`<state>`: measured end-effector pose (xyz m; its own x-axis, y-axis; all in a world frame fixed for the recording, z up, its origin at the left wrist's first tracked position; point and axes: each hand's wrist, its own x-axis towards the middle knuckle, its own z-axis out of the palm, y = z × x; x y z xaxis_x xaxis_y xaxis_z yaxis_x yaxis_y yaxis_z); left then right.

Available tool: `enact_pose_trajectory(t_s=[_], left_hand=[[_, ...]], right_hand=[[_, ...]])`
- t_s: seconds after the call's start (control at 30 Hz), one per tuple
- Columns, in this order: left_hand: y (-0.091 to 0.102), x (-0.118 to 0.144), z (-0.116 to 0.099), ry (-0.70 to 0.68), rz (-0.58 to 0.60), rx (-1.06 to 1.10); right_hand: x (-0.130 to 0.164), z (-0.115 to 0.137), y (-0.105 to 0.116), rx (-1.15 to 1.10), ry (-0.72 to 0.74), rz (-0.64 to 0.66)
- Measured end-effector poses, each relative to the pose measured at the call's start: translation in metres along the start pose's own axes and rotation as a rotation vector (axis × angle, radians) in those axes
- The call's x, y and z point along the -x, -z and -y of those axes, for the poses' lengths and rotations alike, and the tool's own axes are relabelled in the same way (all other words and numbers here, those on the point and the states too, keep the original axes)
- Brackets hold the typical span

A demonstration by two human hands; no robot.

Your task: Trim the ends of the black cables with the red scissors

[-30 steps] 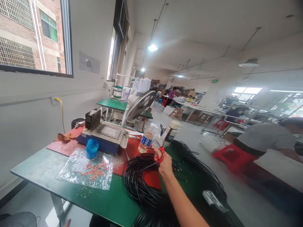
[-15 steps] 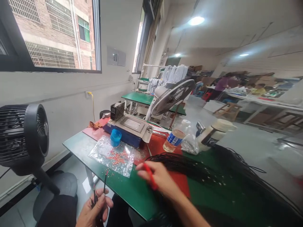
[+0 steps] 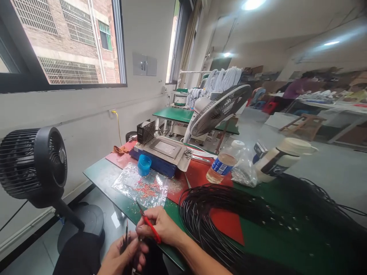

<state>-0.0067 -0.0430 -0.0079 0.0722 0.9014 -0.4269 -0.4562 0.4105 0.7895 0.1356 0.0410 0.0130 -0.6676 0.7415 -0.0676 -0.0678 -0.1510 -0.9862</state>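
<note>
My left hand [image 3: 122, 252] is closed around black cables [image 3: 125, 241], low at the front of the table. One cable end with a thin reddish tip sticks up from its fingers. My right hand [image 3: 159, 225] grips red-handled tweezers [image 3: 151, 228], their dark points slanting up and to the left. The fingertips of both hands are close together at the cables, and what lies between them is partly hidden. Just beyond the hands, a clear plastic bag [image 3: 126, 181] lies flat with small red scraps [image 3: 147, 189] scattered on it. A coil of black cable [image 3: 197, 217] rests right of my right hand.
A blue cup [image 3: 144, 166] stands by a blue heating unit [image 3: 160, 162] with a metal plate. A bottle of liquid [image 3: 220, 168], a bag of small metal parts [image 3: 245, 173] and a cream jug [image 3: 282, 158] stand at the right. A black fan [image 3: 37, 166] is left of the table.
My right hand has come left and down from above the table to my left hand, bringing the tweezers to the cables. The view has shifted slightly.
</note>
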Motion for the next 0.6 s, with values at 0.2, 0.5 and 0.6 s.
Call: enact_pose_trajectory(t_s=[0.2, 0.5, 0.6], left_hand=[[-0.018, -0.02, -0.003, -0.114, -0.016, -0.117], [-0.021, -0.028, -0.016, -0.214, -0.262, -0.089], [-0.02, -0.025, -0.029, -0.253, -0.306, -0.055]], right_hand=[[-0.002, -0.009, 0.003, -0.356, -0.12, -0.048], [-0.002, -0.003, 0.017, 0.021, 0.075, -0.137], [-0.001, -0.003, 0.024, 0.299, 0.11, -0.092]])
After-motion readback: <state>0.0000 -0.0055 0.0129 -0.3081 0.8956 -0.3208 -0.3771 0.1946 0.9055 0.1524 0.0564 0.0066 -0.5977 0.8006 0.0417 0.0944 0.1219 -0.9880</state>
